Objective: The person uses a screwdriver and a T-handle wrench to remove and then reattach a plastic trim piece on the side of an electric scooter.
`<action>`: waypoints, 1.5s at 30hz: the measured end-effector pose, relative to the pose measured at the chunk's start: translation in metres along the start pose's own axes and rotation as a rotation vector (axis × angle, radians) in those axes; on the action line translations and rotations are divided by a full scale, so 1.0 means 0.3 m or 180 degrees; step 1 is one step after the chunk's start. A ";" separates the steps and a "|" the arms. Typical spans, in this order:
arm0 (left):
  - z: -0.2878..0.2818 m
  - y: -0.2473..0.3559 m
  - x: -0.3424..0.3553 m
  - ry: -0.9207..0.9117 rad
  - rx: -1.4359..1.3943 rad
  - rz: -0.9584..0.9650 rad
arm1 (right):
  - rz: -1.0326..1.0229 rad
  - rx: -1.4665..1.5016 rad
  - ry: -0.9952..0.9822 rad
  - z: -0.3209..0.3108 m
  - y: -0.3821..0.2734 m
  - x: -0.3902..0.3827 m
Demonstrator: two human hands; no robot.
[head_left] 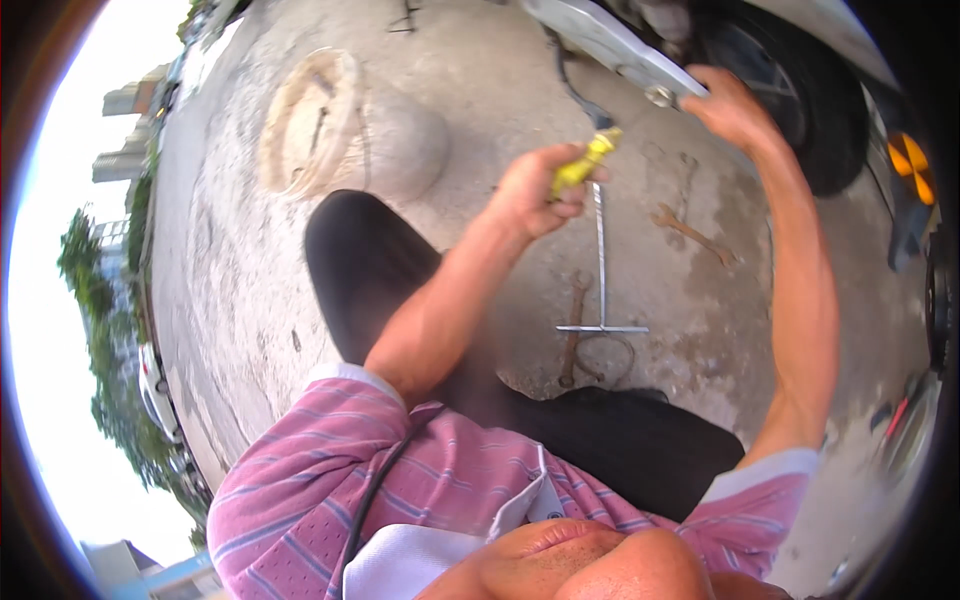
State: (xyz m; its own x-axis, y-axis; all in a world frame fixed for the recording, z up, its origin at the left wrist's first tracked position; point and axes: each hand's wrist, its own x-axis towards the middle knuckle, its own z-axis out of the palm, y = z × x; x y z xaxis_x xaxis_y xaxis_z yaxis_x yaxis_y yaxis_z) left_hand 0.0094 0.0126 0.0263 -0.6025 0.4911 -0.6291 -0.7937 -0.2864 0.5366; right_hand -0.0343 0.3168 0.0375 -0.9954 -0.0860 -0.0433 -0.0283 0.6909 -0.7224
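My left hand (pixel 525 195) is closed round a yellow handle (pixel 590 165), raised above the ground; the tool's working end cannot be made out. Just beyond its tip is the end of a black bent lever or cable (pixel 598 115). Up to the right, my right hand (pixel 738 108) grips the end of a long silver-grey vehicle part (pixel 615 48), beside a black tyre (pixel 845 125). Below the hands, a chrome T-handle wrench (pixel 602 265) lies on the concrete. Rusty spanners (pixel 697 237) lie to its right, and another spanner (pixel 574 335) lies by its crossbar.
A dirty whitish bucket (pixel 405 135) lies tipped at the upper left, beyond my knee (pixel 350 235). An orange-and-black round part (pixel 910 168) is at the far right. A red-handled tool (pixel 897 418) lies lower right. The road with a parked white car (pixel 158 395) runs along the left.
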 end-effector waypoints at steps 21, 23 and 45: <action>0.070 -0.110 0.008 -0.0371 0.0245 -0.0409 | -0.0135 -0.0031 0.0197 0.008 -0.018 -0.055; 0.104 -0.130 -0.007 0.0837 0.3077 0.1729 | -0.0082 -0.0078 0.0212 0.004 -0.002 -0.049; 0.126 -0.124 0.034 0.1201 0.3581 0.2608 | 0.0270 -0.0245 0.0462 0.013 0.029 -0.090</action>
State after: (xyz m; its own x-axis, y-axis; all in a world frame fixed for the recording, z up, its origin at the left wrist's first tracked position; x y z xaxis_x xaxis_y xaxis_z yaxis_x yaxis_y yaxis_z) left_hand 0.0359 0.0595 0.0212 -0.9749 0.2157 0.0545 0.1583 0.5000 0.8514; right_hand -0.0074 0.3223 0.0298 -0.9971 0.0755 0.0022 0.0550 0.7446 -0.6652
